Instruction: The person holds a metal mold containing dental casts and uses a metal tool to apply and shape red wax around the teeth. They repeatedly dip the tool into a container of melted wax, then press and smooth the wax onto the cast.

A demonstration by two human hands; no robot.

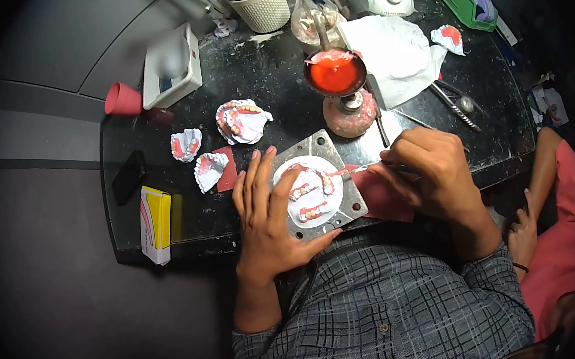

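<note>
Bracing the metal flask (318, 187) mid-frame, the left hand (267, 215) lies open, so the right hand (429, 172) can work while pinching a thin tool (367, 166).

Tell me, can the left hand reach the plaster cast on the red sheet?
Probably yes: the plaster cast lies close beside the left hand, nothing between them. But that hand rests on the metal plate and would have to release it.

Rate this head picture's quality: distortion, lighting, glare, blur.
Head view: strong fisheye bends the table edges; corners fall into black vignette; reflected light greys its top near the right hand; a blurred patch covers the white box; left hand, metal plate and thin tool look sharp.
</note>
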